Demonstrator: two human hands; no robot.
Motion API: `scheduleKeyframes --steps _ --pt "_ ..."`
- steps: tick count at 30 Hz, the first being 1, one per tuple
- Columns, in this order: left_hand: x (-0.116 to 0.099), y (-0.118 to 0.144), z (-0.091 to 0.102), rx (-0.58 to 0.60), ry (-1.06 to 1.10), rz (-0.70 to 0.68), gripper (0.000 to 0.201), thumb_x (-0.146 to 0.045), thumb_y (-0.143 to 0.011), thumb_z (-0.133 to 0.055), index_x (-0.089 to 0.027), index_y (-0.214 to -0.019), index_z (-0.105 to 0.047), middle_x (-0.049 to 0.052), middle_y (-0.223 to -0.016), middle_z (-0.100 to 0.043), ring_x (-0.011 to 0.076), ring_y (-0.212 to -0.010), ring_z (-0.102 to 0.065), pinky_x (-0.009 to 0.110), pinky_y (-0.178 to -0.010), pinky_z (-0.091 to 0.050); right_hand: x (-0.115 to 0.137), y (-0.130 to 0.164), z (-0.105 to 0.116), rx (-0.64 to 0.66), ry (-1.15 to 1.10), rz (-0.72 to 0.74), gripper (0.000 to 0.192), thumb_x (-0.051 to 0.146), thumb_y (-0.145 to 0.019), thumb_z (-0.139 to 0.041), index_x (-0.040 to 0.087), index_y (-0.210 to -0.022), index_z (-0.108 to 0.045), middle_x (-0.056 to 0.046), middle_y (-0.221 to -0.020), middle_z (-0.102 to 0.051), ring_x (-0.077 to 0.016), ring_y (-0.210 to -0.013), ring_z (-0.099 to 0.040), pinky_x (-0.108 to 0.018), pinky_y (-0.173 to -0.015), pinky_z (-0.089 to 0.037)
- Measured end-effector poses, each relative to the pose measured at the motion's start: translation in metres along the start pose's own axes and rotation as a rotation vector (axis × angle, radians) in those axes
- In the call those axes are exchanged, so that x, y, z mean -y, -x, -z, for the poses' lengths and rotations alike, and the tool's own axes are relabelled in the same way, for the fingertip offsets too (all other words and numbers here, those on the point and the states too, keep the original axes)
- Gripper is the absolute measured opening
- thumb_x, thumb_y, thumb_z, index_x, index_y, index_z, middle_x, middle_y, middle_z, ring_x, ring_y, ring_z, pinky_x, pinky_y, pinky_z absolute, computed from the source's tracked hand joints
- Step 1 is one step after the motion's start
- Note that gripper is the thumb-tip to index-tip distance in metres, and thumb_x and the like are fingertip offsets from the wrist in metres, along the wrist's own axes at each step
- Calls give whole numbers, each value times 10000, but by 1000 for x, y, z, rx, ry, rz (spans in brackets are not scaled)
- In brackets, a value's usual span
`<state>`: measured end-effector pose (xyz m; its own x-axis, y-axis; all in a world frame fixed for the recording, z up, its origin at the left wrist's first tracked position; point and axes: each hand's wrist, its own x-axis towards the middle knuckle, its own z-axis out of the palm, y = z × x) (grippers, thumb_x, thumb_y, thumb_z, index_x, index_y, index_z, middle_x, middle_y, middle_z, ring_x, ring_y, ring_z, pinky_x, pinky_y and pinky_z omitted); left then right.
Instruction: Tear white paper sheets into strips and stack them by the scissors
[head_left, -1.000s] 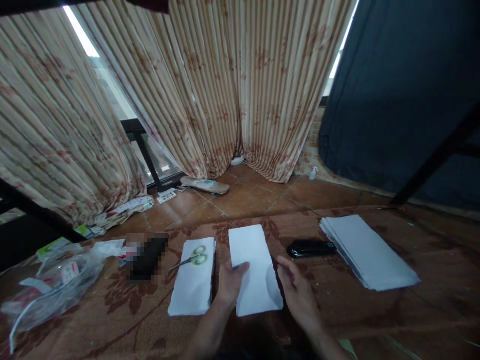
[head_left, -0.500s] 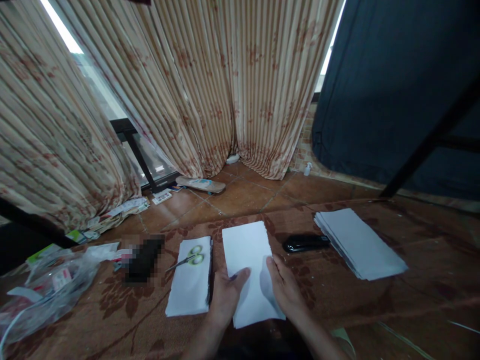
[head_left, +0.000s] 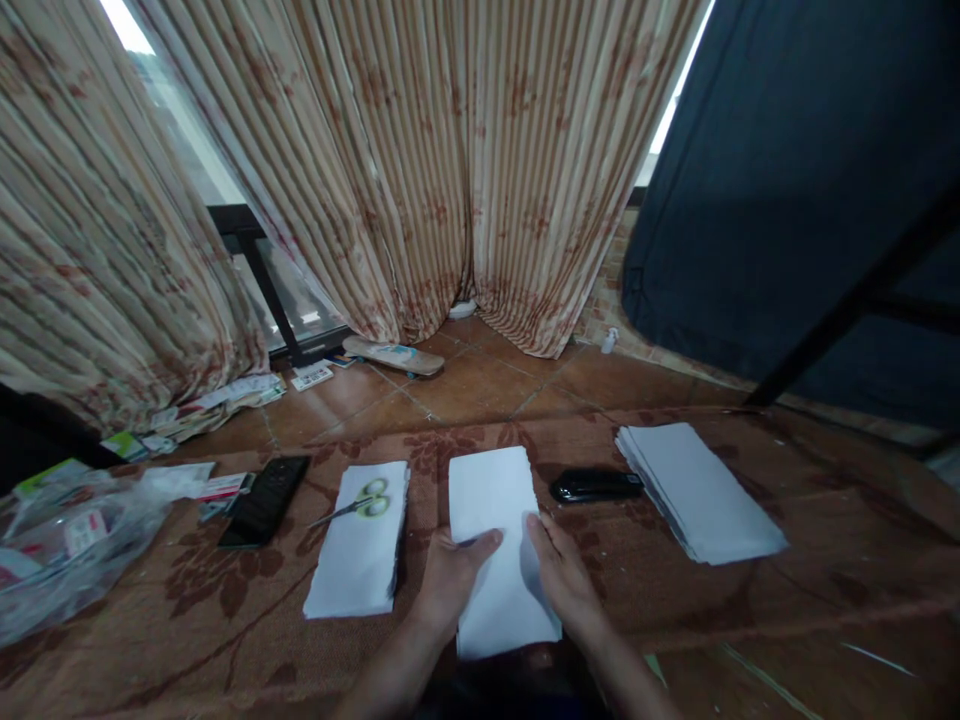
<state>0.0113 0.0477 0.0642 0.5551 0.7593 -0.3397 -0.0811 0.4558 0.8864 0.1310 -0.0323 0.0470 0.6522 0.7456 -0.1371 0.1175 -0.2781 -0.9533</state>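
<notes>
A stack of white paper sheets [head_left: 491, 490] with a rough right edge is held between my two hands, low in the middle of the view. My left hand [head_left: 455, 570] grips its left side with the thumb lying on top. On the right side, my right hand [head_left: 559, 565] is closed around the edge; its lower fingers are hidden behind the sheets. To the left lies another paper stack [head_left: 356, 570] with green-handled scissors [head_left: 367, 500] on it. A black stapler [head_left: 596, 485] sits to the right, touching or close to a larger pile of paper [head_left: 705, 490].
At left are a black phone [head_left: 266, 500] and a clear plastic bag [head_left: 82, 550] with items inside. Everything rests on a brown patterned cloth [head_left: 225, 600]. Beyond it, a skateboard [head_left: 394, 355] and a small spray bottle [head_left: 610, 340] stand on the tiled floor before curtains [head_left: 405, 150].
The camera view has shifted slightly, so the side items appear further left. Both hands keep their hold on the paper stack, which has hardly moved.
</notes>
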Motion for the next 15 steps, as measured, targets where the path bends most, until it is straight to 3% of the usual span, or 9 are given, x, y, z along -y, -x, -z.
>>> scheduleKeyframes --steps 5,10,15 --pt "23 -26 -13 -40 -41 26 404 -330 -574 -794 -81 -885 -732 116 -823 -725 231 -651 -663 321 -618 -527 -14 -18 23 27 195 103 526 603 -880 -326 197 -1021 -629 -98 -1006 -702 -240 -943 -639 -341 -852 -451" --pt "47 -56 -29 -110 -122 41 225 -273 -571 -756 -94 -702 -723 71 -648 -687 200 -554 -611 276 -493 -469 -12 -42 65 -166 332 86 487 554 -903 -289 192 -1037 -586 -57 -815 -706 -200 -688 -652 -318 -680 -471" --pt "57 -77 -42 -162 -251 49 82 -206 -589 -732 -134 -585 -693 39 -601 -664 197 -556 -597 255 -454 -416 0 -82 98 -321 440 224 481 538 -904 -294 185 -915 -620 -62 -791 -706 -193 -675 -640 -318 -700 -455"
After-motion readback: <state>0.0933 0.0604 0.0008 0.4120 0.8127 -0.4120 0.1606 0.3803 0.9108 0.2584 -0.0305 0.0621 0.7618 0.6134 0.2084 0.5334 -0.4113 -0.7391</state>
